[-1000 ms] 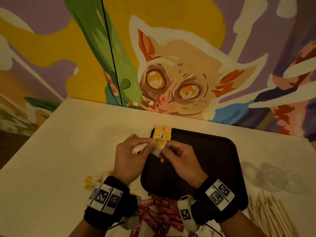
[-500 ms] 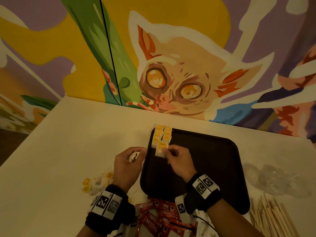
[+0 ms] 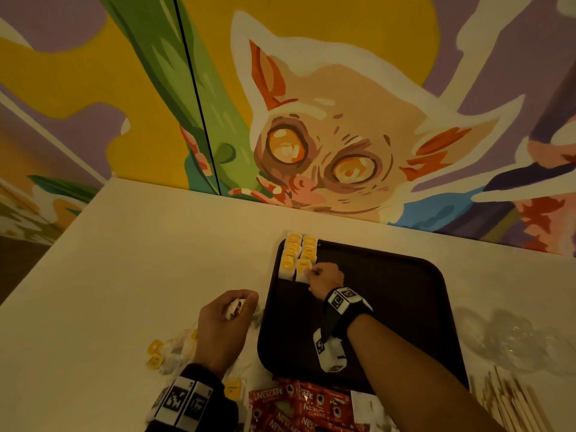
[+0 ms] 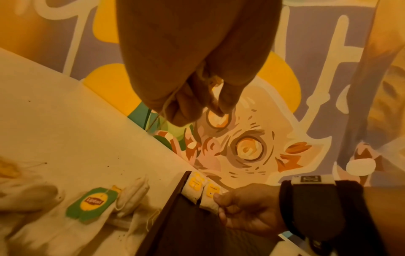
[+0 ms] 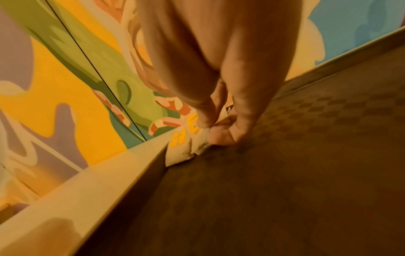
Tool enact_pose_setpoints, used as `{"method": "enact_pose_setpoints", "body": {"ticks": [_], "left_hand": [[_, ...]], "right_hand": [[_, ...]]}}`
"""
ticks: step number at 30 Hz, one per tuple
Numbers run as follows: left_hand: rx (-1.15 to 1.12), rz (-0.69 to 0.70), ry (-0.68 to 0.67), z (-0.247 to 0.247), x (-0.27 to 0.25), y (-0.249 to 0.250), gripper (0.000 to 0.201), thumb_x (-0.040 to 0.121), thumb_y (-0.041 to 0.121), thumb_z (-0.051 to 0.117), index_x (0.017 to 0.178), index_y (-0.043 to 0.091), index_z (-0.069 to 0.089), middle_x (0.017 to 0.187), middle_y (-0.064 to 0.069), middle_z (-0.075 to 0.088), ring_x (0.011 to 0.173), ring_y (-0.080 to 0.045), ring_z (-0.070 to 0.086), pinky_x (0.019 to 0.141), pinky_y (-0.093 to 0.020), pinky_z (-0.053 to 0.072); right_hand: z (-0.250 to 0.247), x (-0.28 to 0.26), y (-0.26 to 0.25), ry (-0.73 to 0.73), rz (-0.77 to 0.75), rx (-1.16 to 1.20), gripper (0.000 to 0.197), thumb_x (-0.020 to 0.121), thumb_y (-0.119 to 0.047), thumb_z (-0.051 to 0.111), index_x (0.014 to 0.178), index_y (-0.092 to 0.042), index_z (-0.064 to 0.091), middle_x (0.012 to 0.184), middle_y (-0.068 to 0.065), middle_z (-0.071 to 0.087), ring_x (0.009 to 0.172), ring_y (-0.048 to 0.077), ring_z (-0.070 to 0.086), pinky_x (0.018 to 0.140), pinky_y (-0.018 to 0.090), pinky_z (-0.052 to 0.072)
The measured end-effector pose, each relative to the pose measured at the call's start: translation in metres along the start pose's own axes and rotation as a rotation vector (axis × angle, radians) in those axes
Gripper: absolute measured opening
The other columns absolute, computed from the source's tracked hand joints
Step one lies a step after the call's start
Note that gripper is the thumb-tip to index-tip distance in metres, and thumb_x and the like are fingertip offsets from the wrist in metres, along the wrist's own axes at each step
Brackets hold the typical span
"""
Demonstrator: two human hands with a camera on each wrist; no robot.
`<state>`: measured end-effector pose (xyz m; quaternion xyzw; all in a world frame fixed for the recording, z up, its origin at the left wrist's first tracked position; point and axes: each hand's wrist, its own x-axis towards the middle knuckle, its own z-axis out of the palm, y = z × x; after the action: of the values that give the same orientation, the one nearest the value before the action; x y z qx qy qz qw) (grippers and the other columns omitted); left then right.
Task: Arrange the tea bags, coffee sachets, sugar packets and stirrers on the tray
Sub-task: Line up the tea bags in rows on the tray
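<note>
A dark tray [image 3: 389, 307] lies on the white table. Two rows of yellow-tagged tea bags [image 3: 297, 254] fill its far left corner. My right hand [image 3: 322, 277] pinches the nearest tea bag [image 3: 301, 272] of the right row, down on the tray; the right wrist view shows thumb and finger on that bag [image 5: 201, 138]. My left hand [image 3: 229, 313] hovers left of the tray, fingers curled round a tea bag [image 3: 234, 308] with strings trailing [image 4: 162, 110]. Loose tea bags [image 3: 168, 353] lie on the table by my left wrist, one with a green Lipton tag [image 4: 92, 202].
Red Nescafe coffee sachets [image 3: 299, 403] are piled at the tray's near edge. Wooden stirrers [image 3: 511, 400] lie at the lower right, with crumpled clear plastic [image 3: 511, 338] beyond them. A painted mural wall [image 3: 311, 120] backs the table.
My hands have parted. The right hand carried a tea bag forward and set it down at the near end of the right row; the left hand drew back left of the tray.
</note>
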<state>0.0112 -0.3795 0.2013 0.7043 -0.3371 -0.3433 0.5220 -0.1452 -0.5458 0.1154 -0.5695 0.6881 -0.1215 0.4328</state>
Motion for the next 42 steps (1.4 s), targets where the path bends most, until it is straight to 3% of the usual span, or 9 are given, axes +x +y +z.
{"method": "enact_pose_setpoints", "body": {"ticks": [5, 11, 13, 18, 26, 30, 34, 38, 42], "left_hand": [[0.010, -0.002, 0.002, -0.004, 0.007, -0.002, 0.009, 0.086, 0.013, 0.070, 0.080, 0.018, 0.073, 0.081, 0.020, 0.071, 0.075, 0.004, 0.065, 0.063, -0.005, 0.046], [0.017, -0.007, -0.010, 0.000, 0.012, -0.003, 0.008, 0.086, 0.014, 0.070, 0.081, 0.018, 0.073, 0.080, 0.020, 0.071, 0.071, 0.003, 0.065, 0.059, -0.005, 0.046], [0.001, -0.022, -0.020, 0.002, 0.012, -0.002, 0.007, 0.087, 0.014, 0.069, 0.081, 0.017, 0.073, 0.079, 0.016, 0.072, 0.063, 0.000, 0.063, 0.053, -0.007, 0.046], [0.006, -0.019, -0.050, 0.002, 0.012, -0.003, 0.007, 0.086, 0.013, 0.070, 0.081, 0.016, 0.074, 0.082, 0.020, 0.071, 0.078, 0.005, 0.065, 0.065, -0.003, 0.045], [-0.023, -0.055, -0.045, 0.001, 0.012, 0.001, 0.007, 0.087, 0.015, 0.069, 0.083, 0.016, 0.074, 0.080, 0.014, 0.072, 0.070, 0.004, 0.064, 0.060, -0.010, 0.047], [-0.062, -0.128, -0.074, 0.001, 0.012, 0.005, 0.005, 0.089, 0.019, 0.067, 0.093, 0.020, 0.071, 0.072, 0.014, 0.067, 0.050, -0.002, 0.051, 0.050, -0.017, 0.043], [-0.071, -0.128, -0.140, 0.003, 0.009, 0.007, 0.018, 0.087, 0.012, 0.069, 0.102, 0.021, 0.065, 0.061, 0.004, 0.055, 0.050, -0.009, 0.046, 0.046, -0.021, 0.043], [-0.081, -0.111, -0.199, 0.007, 0.005, 0.011, 0.028, 0.085, 0.008, 0.070, 0.106, 0.023, 0.061, 0.063, 0.001, 0.053, 0.052, -0.008, 0.046, 0.049, -0.021, 0.044], [-0.119, -0.130, -0.308, 0.009, -0.003, 0.019, 0.033, 0.085, 0.005, 0.069, 0.112, 0.022, 0.059, 0.064, 0.003, 0.054, 0.050, -0.008, 0.046, 0.047, -0.023, 0.041]], "right_hand": [[0.010, 0.010, 0.005, 0.025, 0.025, -0.006, 0.022, 0.093, -0.025, 0.064, 0.072, -0.021, 0.062, 0.102, 0.009, 0.070, 0.098, 0.029, 0.068, 0.092, 0.041, 0.055], [0.009, 0.010, 0.002, 0.118, 0.019, 0.035, 0.012, 0.088, -0.021, 0.069, 0.086, -0.019, 0.058, 0.098, 0.008, 0.069, 0.094, 0.028, 0.067, 0.086, 0.039, 0.056], [0.007, 0.008, 0.001, 0.143, 0.027, 0.057, 0.020, 0.086, -0.019, 0.072, 0.098, -0.014, 0.056, 0.102, 0.008, 0.066, 0.098, 0.024, 0.063, 0.084, 0.033, 0.053], [0.004, 0.005, -0.004, 0.120, 0.059, 0.044, 0.044, 0.085, -0.016, 0.074, 0.123, -0.006, 0.052, 0.114, 0.011, 0.063, 0.109, 0.024, 0.060, 0.083, 0.026, 0.045], [0.002, 0.008, -0.007, 0.106, 0.033, 0.006, 0.035, 0.087, -0.016, 0.070, 0.120, -0.007, 0.060, 0.117, 0.011, 0.066, 0.111, 0.025, 0.061, 0.094, 0.032, 0.049], [-0.003, 0.000, -0.003, 0.127, 0.014, 0.046, 0.041, 0.088, -0.024, 0.071, 0.123, -0.009, 0.056, 0.115, 0.008, 0.065, 0.108, 0.023, 0.062, 0.083, 0.028, 0.048], [-0.012, -0.015, 0.000, 0.173, -0.023, 0.188, 0.030, 0.089, -0.024, 0.070, 0.116, -0.016, 0.058, 0.109, 0.004, 0.066, 0.095, 0.017, 0.064, 0.079, 0.030, 0.055], [-0.025, -0.042, -0.007, 0.068, -0.174, 0.291, 0.012, 0.091, -0.021, 0.067, 0.096, -0.031, 0.062, 0.106, -0.003, 0.067, 0.096, 0.016, 0.067, 0.083, 0.039, 0.059], [-0.045, -0.093, -0.031, -0.215, -0.450, 0.354, 0.016, 0.091, -0.018, 0.068, 0.100, -0.032, 0.068, 0.101, -0.005, 0.068, 0.092, 0.016, 0.066, 0.070, 0.024, 0.053]]}}
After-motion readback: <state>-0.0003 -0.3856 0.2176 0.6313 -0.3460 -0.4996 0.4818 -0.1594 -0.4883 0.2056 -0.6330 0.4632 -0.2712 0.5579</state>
